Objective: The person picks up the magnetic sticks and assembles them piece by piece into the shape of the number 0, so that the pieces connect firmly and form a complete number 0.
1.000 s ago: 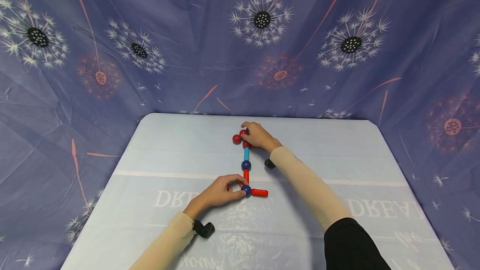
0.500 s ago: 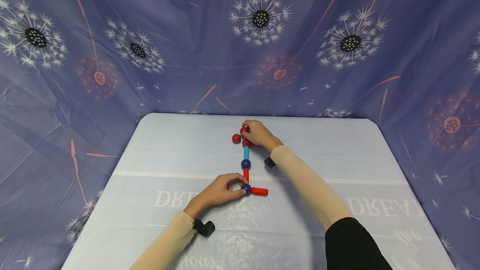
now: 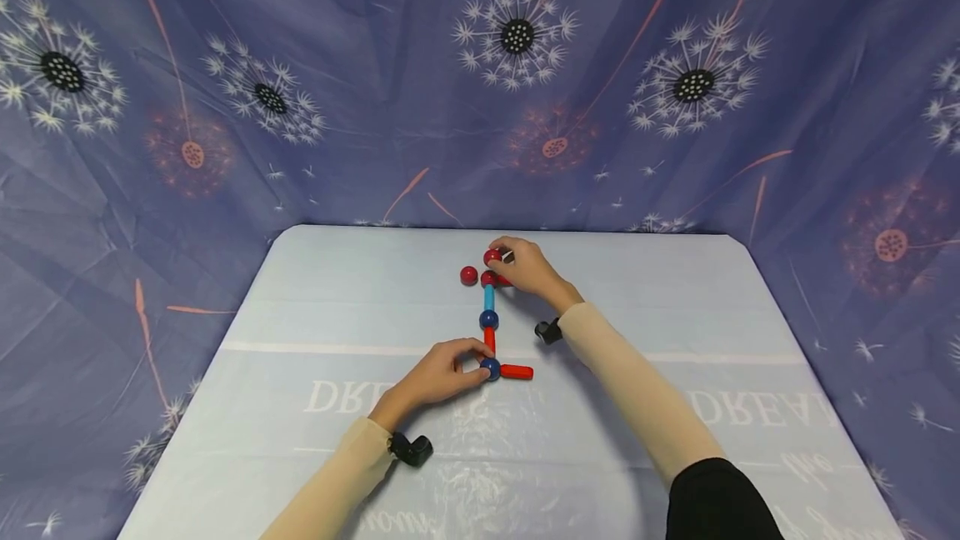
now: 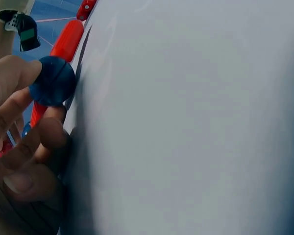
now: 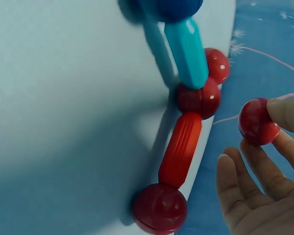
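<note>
Both forearms in snug beige sleeves, wrist to past elbow, thin fabric w/ faint creases. Left hand point(image 3: 438, 375) bare, no rings or glove; right hand point(image 3: 528, 267) bare too. Small black cam unit point(image 3: 411, 448) strapped under left wrist, rounded lens housing. Matching black cam unit point(image 3: 548, 331) under right wrist; in left wrist view it shows greenish face, white strap above. Right upper arm covered by black sleeve point(image 3: 712, 502) over beige layer. Fingernails short, unpainted.

Pale blue table cover point(image 3: 337, 290), mirrored white lettering near front; purple dandelion-print backdrop cloth point(image 3: 375, 65) behind.
</note>
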A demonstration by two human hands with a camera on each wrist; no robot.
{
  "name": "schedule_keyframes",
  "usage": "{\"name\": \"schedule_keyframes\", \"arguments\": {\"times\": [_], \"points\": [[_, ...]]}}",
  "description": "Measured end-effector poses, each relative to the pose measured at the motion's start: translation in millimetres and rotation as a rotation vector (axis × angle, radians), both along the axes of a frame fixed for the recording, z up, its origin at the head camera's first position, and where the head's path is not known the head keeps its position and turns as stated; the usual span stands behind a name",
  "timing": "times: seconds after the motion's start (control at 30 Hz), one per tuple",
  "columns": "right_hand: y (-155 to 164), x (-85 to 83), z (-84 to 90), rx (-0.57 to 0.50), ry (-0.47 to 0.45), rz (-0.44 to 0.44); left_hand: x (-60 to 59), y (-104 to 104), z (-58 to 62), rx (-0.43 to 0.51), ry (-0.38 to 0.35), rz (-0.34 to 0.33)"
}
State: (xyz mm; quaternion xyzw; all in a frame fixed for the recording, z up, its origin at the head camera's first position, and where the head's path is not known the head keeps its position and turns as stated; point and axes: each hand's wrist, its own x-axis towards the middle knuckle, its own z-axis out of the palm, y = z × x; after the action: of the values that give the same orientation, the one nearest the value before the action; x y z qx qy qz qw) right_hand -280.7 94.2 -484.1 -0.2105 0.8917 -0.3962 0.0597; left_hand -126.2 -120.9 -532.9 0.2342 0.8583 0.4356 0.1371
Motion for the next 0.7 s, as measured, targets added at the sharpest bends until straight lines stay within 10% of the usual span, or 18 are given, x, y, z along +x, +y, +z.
{"name": "schedule_keyframes", "arguments": {"times": [0.7], "points": [[33.5,77.0,-10.5,-0.119,-0.07,-0.034,0.4,5.4,-0.6,0.008,0.069,0.076]]}}
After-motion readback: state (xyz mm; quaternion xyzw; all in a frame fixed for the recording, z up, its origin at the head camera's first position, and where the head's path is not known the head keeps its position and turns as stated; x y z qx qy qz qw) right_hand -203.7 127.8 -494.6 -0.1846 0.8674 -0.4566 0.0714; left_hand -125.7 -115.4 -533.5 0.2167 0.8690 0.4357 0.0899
